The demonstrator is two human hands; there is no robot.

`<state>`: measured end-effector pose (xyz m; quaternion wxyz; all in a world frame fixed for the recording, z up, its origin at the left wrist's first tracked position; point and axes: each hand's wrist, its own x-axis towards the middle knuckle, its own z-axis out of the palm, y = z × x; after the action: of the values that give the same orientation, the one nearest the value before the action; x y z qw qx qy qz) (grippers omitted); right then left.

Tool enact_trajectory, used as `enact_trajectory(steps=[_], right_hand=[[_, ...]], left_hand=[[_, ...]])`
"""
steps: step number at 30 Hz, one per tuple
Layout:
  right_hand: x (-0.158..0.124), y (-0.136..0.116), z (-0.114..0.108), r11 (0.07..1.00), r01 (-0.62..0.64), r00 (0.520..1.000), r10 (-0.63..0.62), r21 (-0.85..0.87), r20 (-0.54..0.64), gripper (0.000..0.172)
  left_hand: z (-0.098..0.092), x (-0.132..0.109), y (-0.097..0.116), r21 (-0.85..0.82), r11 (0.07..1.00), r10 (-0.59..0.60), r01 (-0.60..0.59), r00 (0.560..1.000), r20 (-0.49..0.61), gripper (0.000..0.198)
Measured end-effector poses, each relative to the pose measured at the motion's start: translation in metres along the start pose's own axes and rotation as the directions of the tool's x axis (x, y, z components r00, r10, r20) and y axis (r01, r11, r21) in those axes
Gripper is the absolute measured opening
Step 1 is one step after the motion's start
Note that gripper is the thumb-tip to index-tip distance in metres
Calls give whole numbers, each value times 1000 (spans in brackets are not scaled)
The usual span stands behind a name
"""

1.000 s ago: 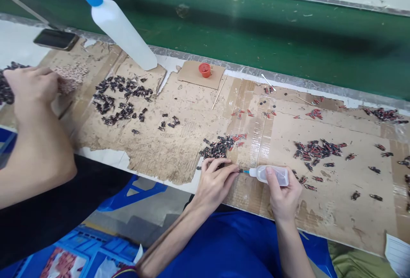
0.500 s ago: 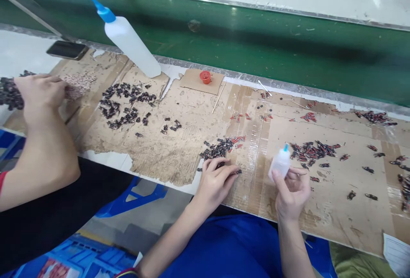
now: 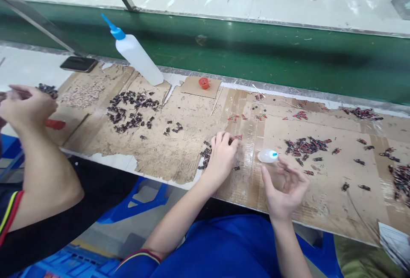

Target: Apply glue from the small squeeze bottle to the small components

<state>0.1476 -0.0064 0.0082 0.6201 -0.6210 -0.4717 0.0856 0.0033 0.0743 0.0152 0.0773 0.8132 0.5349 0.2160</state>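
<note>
My left hand (image 3: pixel 221 154) rests over a pile of small black parts (image 3: pixel 206 155). Its fingers are bent and close together, and their tips are hidden among the parts, so what they grip cannot be seen. One loose black part lies just right of the wrist. A small white squeeze bottle (image 3: pixel 266 156) with a blue tip is on its side on the cardboard (image 3: pixel 256 184). Just in front of it, my right hand (image 3: pixel 285 186) is open, thumb and fingers apart, holding nothing. Beyond the bottle lies a heap of black-and-red parts (image 3: pixel 306 149).
A large white bottle (image 3: pixel 140 59) with a blue nozzle leans at the back. A red cap (image 3: pixel 203 83) sits on a cardboard square, near a thin stick. At left, a co-worker's hand (image 3: pixel 28 107) is beside black parts and a phone (image 3: pixel 78 64). A metal post rises there.
My right hand has let go of the small bottle, which went from upright to lying on its side. My left hand has moved forward onto the black pile. The camera view has shifted.
</note>
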Motion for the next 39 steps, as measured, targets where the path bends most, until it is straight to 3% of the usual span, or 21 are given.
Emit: enact_trajectory(steps=[4,10,12,14,16,18,22,25,27,28,29,31,33,34,36,39], right_hand=[[-18,-8,-7,992,123,991,-123,15,56,38],[-34,-20,3,1000,1,964,6,-25,268,26],[-36,-22,6,996,-87,948,80,9,309,28],[-37,-24,8,984,-164,940,133,73,313,26],[-38,-25,8,970,-197,939,145,143,311,18],[-38,-26,7,956,-220,934,149,195,326,10],[-39,-27,4,923,-303,907,204,236,369,9],[-40,-31,5,908,-330,904,226,257,364,8],[-40,-34,5,886,-390,897,304,252,320,9],[-39,-35,6,868,-432,886,359,244,293,11],[-38,-35,6,849,-474,871,413,235,266,13],[-34,-33,5,817,-532,844,489,223,221,18],[-29,-30,2,804,-557,829,524,210,193,22],[-27,-27,0,801,-565,824,535,198,189,24],[-24,-23,-2,796,-581,812,554,168,181,27],[-21,-21,-5,782,-606,794,584,147,170,32]], left_hand=[[-7,-3,3,-49,999,2,-2,1000,-3,14],[-25,-24,9,-371,925,-109,84,993,-46,15],[-32,-34,15,-580,796,-190,170,981,27,11],[-37,-43,22,-767,583,-248,268,958,146,8],[-41,-51,27,-870,363,-280,333,930,239,12],[-42,-55,30,-909,200,-286,365,909,302,18],[-42,-60,31,-902,-6,-267,432,869,417,26],[-42,-63,33,-889,-70,-265,452,851,453,27],[-42,-65,33,-902,-26,-248,431,871,424,26],[-41,-66,32,-912,45,-238,407,891,386,23],[-40,-66,31,-916,156,-233,370,915,329,20],[-35,-66,26,-843,470,-242,260,957,160,14],[-27,-65,21,-622,764,-240,172,971,-25,14],[-22,-64,19,-496,855,-222,149,971,-91,15],[-12,-62,16,-314,942,-170,120,976,-137,16],[0,-60,15,-220,972,-107,82,989,-105,14]])
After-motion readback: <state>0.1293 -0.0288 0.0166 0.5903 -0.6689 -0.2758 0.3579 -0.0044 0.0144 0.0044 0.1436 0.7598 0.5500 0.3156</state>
